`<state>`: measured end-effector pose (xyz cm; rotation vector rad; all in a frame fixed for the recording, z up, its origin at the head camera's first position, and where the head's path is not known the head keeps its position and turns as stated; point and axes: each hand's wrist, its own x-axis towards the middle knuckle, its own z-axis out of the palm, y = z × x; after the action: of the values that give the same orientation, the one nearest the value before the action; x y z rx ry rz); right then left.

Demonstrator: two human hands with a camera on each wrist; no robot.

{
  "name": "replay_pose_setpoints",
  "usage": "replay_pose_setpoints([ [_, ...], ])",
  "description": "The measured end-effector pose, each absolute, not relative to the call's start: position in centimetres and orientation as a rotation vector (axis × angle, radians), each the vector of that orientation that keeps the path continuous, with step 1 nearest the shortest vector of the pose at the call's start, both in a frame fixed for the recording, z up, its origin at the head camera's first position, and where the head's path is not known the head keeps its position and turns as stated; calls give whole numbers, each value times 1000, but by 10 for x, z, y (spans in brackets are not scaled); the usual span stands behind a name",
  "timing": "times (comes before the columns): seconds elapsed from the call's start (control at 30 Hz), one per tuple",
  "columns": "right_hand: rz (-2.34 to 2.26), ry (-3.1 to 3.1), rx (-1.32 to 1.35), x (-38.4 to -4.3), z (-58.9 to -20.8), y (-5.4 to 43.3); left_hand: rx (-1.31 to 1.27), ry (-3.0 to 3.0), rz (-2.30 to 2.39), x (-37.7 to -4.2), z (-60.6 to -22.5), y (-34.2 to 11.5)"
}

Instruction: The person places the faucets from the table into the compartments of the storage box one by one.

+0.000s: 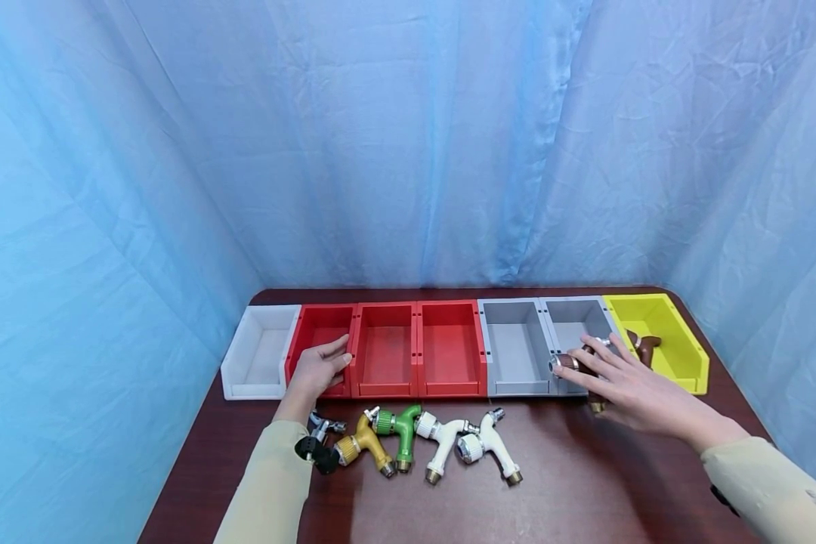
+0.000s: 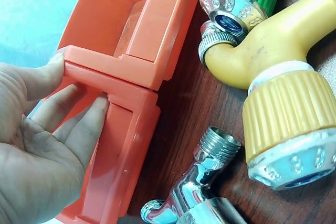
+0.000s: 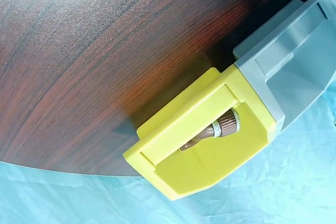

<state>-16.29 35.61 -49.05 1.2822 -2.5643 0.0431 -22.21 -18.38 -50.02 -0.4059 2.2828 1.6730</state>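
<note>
Dark reddish-brown wood makes the surface [image 1: 442,514], which fills the lower part of the head frame; two pale sleeves [image 1: 265,483] come over it from the lower left and the lower right. Low in the centre lie five taps, near to each other in a row; from left to right they are a chrome tap [image 2: 194,187], partly hidden by the left arm in the head frame, a yellow tap [image 1: 366,440], a green tap [image 1: 404,432] and two white taps [image 1: 443,446]. At right of centre, the right hand [image 1: 635,389] has its fingers clamped on a brown tap [image 1: 567,361], over the right grey bin [image 1: 574,313]; the ribbed handle points to the left, and the brass end shows below the fingers. At left of centre, the left hand [image 1: 319,366] pinches the right side wall of the leftmost red bin [image 1: 323,332]; its fingers reach inside. The bins cross the middle of the frame; a white bin [image 1: 257,391] stands leftmost, then three red, two grey, and a yellow bin [image 1: 683,378], which contains another brown tap [image 1: 646,349]; behind them hangs a blue curtain [image 1: 408,151].
</note>
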Motion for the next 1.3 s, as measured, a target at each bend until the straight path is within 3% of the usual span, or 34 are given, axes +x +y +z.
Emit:
replay_pose_setpoints([
  [1.3, 60, -2614, 1209, -183, -499, 373, -404, 2279, 1671, -222, -501, -185],
])
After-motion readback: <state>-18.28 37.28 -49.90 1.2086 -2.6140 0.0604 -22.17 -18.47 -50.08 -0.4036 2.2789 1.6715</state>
